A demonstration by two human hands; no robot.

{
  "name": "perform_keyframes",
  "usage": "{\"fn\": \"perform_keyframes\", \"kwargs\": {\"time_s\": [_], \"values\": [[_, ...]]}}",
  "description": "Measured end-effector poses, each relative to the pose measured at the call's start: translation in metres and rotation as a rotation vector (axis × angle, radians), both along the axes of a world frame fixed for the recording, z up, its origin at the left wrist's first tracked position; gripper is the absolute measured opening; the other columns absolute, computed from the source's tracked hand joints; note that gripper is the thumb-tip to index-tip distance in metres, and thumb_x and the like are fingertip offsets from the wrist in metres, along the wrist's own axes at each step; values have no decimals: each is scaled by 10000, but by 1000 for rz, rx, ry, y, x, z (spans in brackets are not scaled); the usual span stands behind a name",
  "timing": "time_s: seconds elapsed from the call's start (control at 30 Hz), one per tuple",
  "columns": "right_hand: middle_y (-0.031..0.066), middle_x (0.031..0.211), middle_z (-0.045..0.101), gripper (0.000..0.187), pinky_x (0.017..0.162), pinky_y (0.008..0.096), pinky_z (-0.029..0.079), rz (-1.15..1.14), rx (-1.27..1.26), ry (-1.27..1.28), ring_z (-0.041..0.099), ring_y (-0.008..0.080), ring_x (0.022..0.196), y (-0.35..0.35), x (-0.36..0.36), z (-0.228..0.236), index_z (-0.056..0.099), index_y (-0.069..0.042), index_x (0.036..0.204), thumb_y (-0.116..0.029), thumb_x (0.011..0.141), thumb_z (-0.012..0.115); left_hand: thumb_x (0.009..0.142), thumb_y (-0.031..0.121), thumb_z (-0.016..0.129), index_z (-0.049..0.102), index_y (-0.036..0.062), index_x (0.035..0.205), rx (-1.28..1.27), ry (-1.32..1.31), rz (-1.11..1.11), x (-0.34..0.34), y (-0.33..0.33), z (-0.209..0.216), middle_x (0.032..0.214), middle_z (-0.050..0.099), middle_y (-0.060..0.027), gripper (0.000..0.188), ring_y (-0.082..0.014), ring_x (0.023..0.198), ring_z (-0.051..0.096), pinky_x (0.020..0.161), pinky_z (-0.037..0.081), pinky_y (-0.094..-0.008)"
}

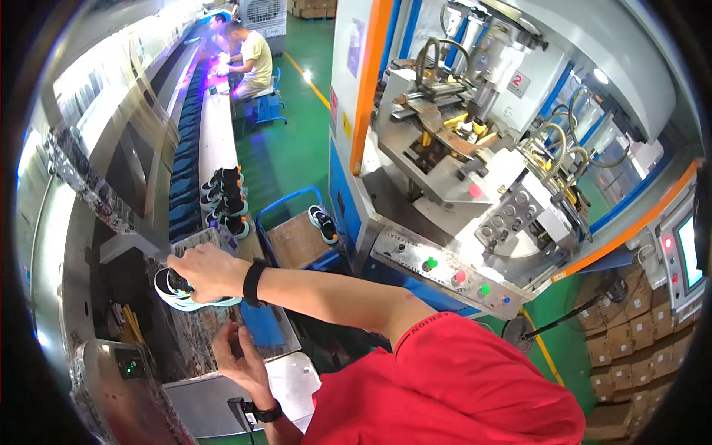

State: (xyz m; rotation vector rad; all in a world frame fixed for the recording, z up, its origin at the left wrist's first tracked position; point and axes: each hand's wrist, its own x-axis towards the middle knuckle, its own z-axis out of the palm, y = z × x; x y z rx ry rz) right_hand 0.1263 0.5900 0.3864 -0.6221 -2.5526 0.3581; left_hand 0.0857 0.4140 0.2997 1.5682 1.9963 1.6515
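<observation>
Shoe (189,295) gripped by right hand (206,271) at 9 o'clock, being set on conveyor (215,141); left hand (236,354) hovers open below; release seems next.

Person's wearing a bright red short-sleeve tee, w/ a thin dark trim line and some small dark lettering right at the sleeve hem, too tiny to make out tbh. Both forearms bare below the sleeves. Right hand (210,272) has a plain black band on the wrist, looks like a fitness tracker or sth, smooth and fairly wide. Left hand (239,354) also has a black strap at the wrist, more watch-like, chunkier. No gloves on either hand, no rings visible afaict.
</observation>
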Motion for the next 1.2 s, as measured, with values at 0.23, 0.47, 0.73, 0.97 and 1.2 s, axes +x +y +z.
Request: {"fn": "perform_keyframes", "kwargs": {"time_s": [0.23,0.47,0.73,0.97,1.2], "values": [[228,990,660,625,851,436,493,-197,-543,473,652,378,936,-22,123,-39,504,-39,1254,-194,700,750,980,264,588,480,-88,1339,-8,-479,13,17,-1,13,1280,576,-182,514,-226,1091,584,960,452,-338],[60,1159,612,648,1000,292,418,-454,-809,988,556,157,1096,-88,326,-36,525,-33,1300,-99,699,759,994,299,545,447,-54,1367,23,-1000,-787,192,56,38,1296,556,-167,523,-222,1101,582,953,461,-352],[82,1150,599,690,961,328,448,-1018,-435,1260,569,184,1037,-163,576,-33,545,-82,1310,-123,665,785,972,261,562,390,-43,1421,-499,-651,-1432,465,107,49,1340,516,-142,569,-236,1191,531,983,443,-347],[79,1131,613,629,927,301,466,-1486,-28,1323,597,166,996,-233,734,-41,548,12,1268,-153,710,788,904,411,653,316,-112,1434,-657,-376,-1419,684,193,10,1371,503,-255,818,-274,1246,535,1025,428,-343],[104,1194,587,635,964,323,449,-1742,115,1390,577,194,1056,-275,757,-33,497,35,1311,-75,733,739,768,347,758,297,-199,1365,-489,-11,-1196,810,305,-93,1207,561,-365,931,-432,1148,570,986,461,-437]]}}
